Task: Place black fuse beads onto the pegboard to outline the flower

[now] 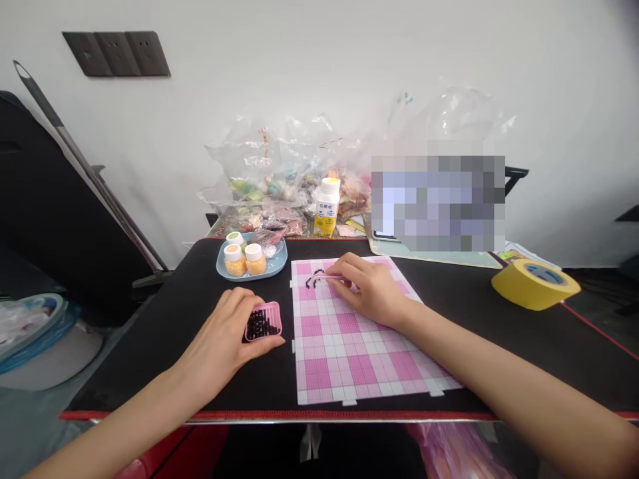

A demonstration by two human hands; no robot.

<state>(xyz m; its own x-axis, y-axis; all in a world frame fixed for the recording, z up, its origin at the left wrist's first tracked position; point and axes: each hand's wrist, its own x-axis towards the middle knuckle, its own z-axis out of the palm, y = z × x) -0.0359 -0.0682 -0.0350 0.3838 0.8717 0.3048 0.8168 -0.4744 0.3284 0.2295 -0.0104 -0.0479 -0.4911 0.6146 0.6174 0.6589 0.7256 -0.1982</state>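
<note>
My left hand is closed around the edge of a small pink ribbed tray, which holds black beads. To the right lies a pink-and-white checked pegboard. Near its upper left, black beads stand in a short curved outline. My right hand rests over the upper part of the board, pinching pink tweezers. The tweezers' tips are at the curved outline; whether a bead sits between them is too small to tell.
A blue plate with several small jars stands behind the tray. A white-and-yellow bottle and filled plastic bags line the wall. A yellow tape roll lies at right. Someone blurred-out screen-like area is back right.
</note>
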